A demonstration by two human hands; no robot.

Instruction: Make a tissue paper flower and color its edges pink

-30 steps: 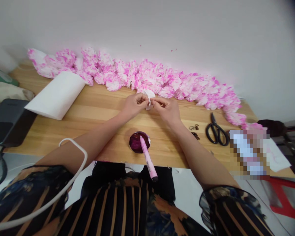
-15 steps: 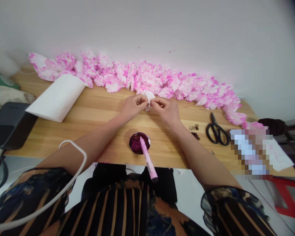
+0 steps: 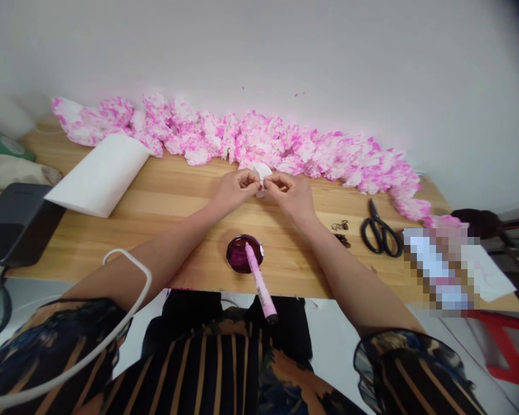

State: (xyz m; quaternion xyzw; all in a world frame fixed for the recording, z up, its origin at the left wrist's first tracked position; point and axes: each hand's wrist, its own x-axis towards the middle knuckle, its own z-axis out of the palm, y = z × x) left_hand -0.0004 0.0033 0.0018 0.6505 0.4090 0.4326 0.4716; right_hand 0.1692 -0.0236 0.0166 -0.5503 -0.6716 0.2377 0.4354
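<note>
My left hand (image 3: 239,187) and my right hand (image 3: 293,195) meet over the middle of the table, fingertips almost touching. Between them they pinch a gathered piece of white tissue paper (image 3: 262,169), which fans out above and below the fingers. Whether a tie or wire is at the pinch cannot be made out. Just beyond my hands lies a long row of pink-and-white paper flowers (image 3: 259,135). Nearer my body stands a small dish of dark magenta liquid (image 3: 237,258), with a pink marker (image 3: 260,282) resting tip-down in it and its black end over the table edge.
A folded white sheet (image 3: 99,176) lies on the left beside a dark grey box (image 3: 17,222). On the right are small dark wire pieces (image 3: 341,240), black-handled scissors (image 3: 381,230), a blurred-out item (image 3: 441,271) and a stained paper (image 3: 486,271). A white cable (image 3: 130,314) crosses my left arm.
Both hands keep their pinch on the tissue paper, with only tiny shifts of the fingers. The whole view has tilted slightly, so the table sits a little lower.
</note>
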